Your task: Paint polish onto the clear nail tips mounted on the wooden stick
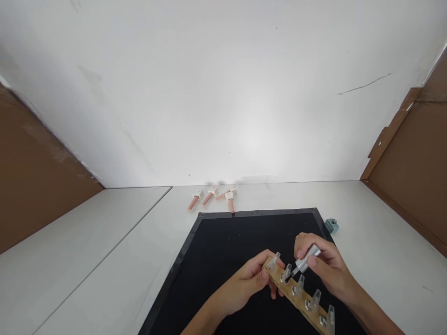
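My left hand [252, 275] is closed around the far end of a wooden strip [303, 302], which is held tilted above the black mat. Several clear false nail tips [301, 284] stand in a row along the strip on round silver mounts. Between the thumb and fingers of my right hand [328, 265] is a silver-capped nail polish brush [308, 258]. Its dark bristles point down and left, at or very near the second nail tip [287, 271] from the far end. Whether they touch it I cannot tell.
A black mat [223, 251] with taped edges lies on the white table. Beyond it are several pink sticks with white heads [229, 197]. A small teal bottle-like object [331, 226] stands right of the mat. A white wall rises behind, with brown cardboard panels [412, 167] at both sides.
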### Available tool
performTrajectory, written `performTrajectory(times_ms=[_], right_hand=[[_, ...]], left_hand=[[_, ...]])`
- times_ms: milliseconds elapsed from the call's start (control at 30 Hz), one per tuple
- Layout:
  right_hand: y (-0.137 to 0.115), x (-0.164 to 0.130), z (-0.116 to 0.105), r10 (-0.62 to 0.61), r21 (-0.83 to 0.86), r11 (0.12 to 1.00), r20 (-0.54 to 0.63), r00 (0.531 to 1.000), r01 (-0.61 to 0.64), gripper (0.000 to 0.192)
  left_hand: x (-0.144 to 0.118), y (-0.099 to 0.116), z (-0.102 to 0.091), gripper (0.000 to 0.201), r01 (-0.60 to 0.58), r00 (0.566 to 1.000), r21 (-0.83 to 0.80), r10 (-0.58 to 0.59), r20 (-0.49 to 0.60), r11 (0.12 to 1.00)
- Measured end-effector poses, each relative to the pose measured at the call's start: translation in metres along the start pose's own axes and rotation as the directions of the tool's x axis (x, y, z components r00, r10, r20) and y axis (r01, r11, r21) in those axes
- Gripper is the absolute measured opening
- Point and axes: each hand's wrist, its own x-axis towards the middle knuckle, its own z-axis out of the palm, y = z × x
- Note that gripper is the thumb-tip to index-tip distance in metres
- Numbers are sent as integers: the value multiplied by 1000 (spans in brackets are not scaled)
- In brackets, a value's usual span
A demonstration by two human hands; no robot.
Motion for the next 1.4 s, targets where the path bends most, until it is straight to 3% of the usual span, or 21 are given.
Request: performTrajectory(times_ms=[100,300,500,767,1000,1400], right_hand=[[-1,1,-1,3,-42,999,1,1000,-3,26],[5,2,-7,-7,-63,998,-124,992,-1,25],[-2,1,-2,-34,-35,999,28,999,35,27],[-1,4,-5,-45,-57,998,-57,997,41,23],[-6,8,-8,-72,-35,997,-111,991,69,21],[-57,32,-10,-170,-78,984,-138,976,161,17]], left_hand=[[0,-1,-1,39,-6,1000,5,5,6,1000],[1,-1,0,39,-1,1000,-14,1,4,1000],[0,-2,-1,41,13,1000,2,-13,-7,1000],[0,3,0,40,-5,1000,0,5,-21,1000],[2,18,-5,37,-77,994,-5,77,-77,997],[19,62,1,36,-158,987,98,155,41,982]])
